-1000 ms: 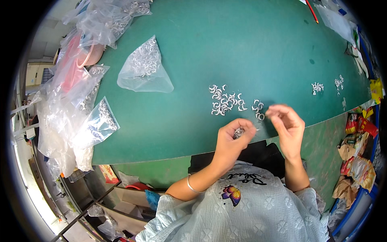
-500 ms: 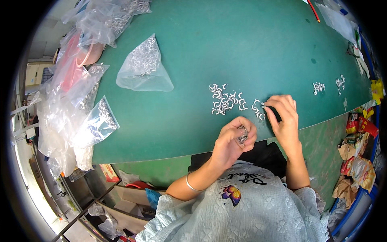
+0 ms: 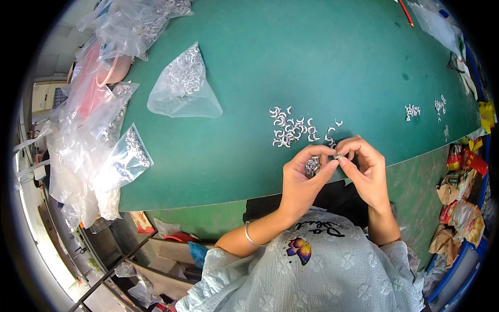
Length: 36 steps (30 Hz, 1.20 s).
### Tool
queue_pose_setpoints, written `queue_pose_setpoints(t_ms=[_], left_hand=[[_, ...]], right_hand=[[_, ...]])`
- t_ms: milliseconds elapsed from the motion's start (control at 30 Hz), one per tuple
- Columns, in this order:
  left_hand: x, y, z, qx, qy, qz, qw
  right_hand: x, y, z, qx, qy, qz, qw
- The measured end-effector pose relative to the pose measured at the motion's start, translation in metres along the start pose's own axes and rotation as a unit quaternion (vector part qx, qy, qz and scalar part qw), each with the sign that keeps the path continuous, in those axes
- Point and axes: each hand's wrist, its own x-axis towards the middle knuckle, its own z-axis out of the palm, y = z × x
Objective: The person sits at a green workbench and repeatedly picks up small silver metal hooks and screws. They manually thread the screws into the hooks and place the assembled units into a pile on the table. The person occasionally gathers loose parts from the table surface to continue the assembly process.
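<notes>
My left hand (image 3: 300,187) is curled around a bunch of small silver C-shaped metal pieces (image 3: 312,166). Its thumb and forefinger reach toward my right hand (image 3: 371,179), and the fingertips of both hands meet over the table's near edge. Between thumb and forefinger, my right hand pinches a small silver piece (image 3: 338,156); its exact shape is partly hidden. Just beyond the fingers lie a few loose silver pieces (image 3: 330,138), partly covered by the hands. A larger scattered pile of the same pieces (image 3: 291,130) rests to their left on the green table (image 3: 249,62).
Two small clusters of silver pieces (image 3: 412,111) lie at the right. A clear bag of pieces (image 3: 186,86) stands at the left, with more plastic bags (image 3: 78,140) and a pink basket (image 3: 118,70) along that edge. A red pencil-like stick (image 3: 406,13) lies far right.
My right hand has come left and nearer from the loose pieces, bringing a small piece to my left fingertips. My left hand has turned, its thumb and forefinger now reaching toward the right hand.
</notes>
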Motion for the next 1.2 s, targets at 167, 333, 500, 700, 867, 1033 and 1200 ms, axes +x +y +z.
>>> queue_pose_setpoints(t_ms=[167, 333, 500, 700, 867, 1033, 1200], left_hand=[[0.0, 0.005, 0.003, -0.009, -0.006, -0.019, 1.0], [0.004, 0.002, -0.009, -0.307, -0.078, -0.172, 0.933], [0.005, 0.004, -0.007, -0.319, -0.088, -0.147, 0.932], [0.005, 0.005, -0.006, -0.272, -0.023, -0.156, 0.949], [0.005, 0.0, -0.008, -0.197, 0.014, -0.156, 0.968], [0.005, 0.004, -0.001, -0.1, 0.015, -0.107, 0.989], [0.004, 0.006, 0.0, -0.076, 0.02, -0.113, 0.991]], right_hand=[[-0.002, -0.002, 0.002, -0.004, 0.011, -0.011, 1.0], [0.008, 0.002, -0.005, -0.107, 0.079, -0.042, 0.99], [0.031, 0.013, -0.006, -0.383, 0.126, -0.139, 0.905], [0.035, 0.023, -0.009, -0.4, 0.126, -0.188, 0.888], [0.021, 0.006, -0.004, -0.206, 0.081, -0.127, 0.967], [0.011, -0.01, 0.0, -0.163, 0.041, -0.123, 0.978], [0.005, -0.02, 0.005, -0.168, 0.055, -0.104, 0.979]])
